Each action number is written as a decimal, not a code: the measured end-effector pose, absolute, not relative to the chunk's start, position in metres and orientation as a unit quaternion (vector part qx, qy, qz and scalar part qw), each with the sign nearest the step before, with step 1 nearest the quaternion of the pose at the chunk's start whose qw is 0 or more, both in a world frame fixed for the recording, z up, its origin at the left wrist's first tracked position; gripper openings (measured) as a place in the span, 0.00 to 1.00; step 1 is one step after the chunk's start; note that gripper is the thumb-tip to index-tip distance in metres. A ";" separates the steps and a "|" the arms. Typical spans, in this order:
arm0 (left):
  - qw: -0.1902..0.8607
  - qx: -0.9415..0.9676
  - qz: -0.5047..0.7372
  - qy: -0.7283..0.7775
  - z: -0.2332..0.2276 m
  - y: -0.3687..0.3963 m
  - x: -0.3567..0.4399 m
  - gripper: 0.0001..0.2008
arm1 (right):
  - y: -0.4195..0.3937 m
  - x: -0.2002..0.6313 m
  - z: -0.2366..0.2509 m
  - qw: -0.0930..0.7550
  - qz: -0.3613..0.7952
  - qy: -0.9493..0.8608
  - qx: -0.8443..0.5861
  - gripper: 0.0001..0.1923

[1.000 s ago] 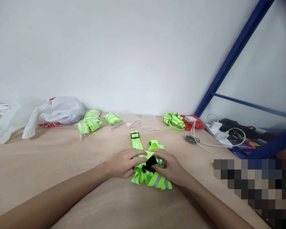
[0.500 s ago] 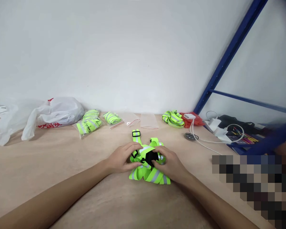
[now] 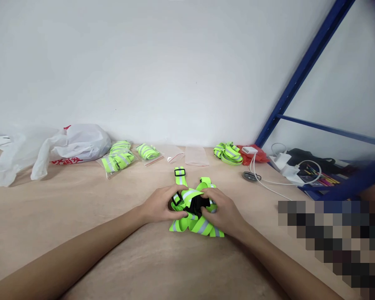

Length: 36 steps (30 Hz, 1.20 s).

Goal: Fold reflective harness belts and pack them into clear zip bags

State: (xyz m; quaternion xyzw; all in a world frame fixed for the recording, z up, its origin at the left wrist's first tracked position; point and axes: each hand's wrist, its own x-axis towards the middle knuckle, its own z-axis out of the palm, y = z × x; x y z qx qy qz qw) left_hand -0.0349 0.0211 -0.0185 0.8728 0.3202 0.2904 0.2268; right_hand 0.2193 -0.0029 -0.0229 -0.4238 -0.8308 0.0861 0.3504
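Fingers (image 3: 178, 200) of the left hand (image 3: 161, 206) and the right hand (image 3: 221, 212) are curling closed on a bunched neon-yellow reflective strap (image 3: 192, 216) lying mid-tabletop (image 3: 65, 208), seemingly pinching its black buckle (image 3: 197, 204), with packed straps (image 3: 118, 158) lying well apart near the wall.

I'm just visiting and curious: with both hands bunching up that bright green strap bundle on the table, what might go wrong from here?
The left hand and right hand press on a loosely folded reflective strap bundle; it could spring open if released. One strap end with a black buckle sticks out behind the bundle and might be left outside the fold. The white cable lies nearby on the right and could perhaps be snagged by a sweeping arm.
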 end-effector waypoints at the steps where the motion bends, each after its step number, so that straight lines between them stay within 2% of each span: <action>1: 0.227 0.872 0.294 0.320 -0.018 0.021 -0.035 0.31 | -0.003 0.219 -0.022 0.348 0.086 -0.829 -0.428 0.11; 15: 0.206 0.886 0.332 0.251 -0.018 0.020 -0.035 0.28 | -0.004 0.219 -0.016 0.323 0.088 -0.833 -0.441 0.08; 20: 0.207 0.897 0.298 0.254 -0.019 0.021 -0.035 0.30 | -0.004 0.221 -0.017 0.315 0.121 -0.834 -0.437 0.10; 24: 0.213 0.905 0.253 0.269 -0.019 0.022 -0.036 0.35 | -0.004 0.222 -0.017 0.332 0.127 -0.841 -0.408 0.13; 30: 0.238 0.895 0.241 0.290 -0.016 0.023 -0.033 0.34 | -0.004 0.221 -0.017 0.312 0.117 -0.851 -0.406 0.15; 36: 0.308 0.866 0.274 0.281 -0.014 0.024 -0.031 0.32 | -0.003 0.221 -0.016 0.302 0.121 -0.854 -0.406 0.15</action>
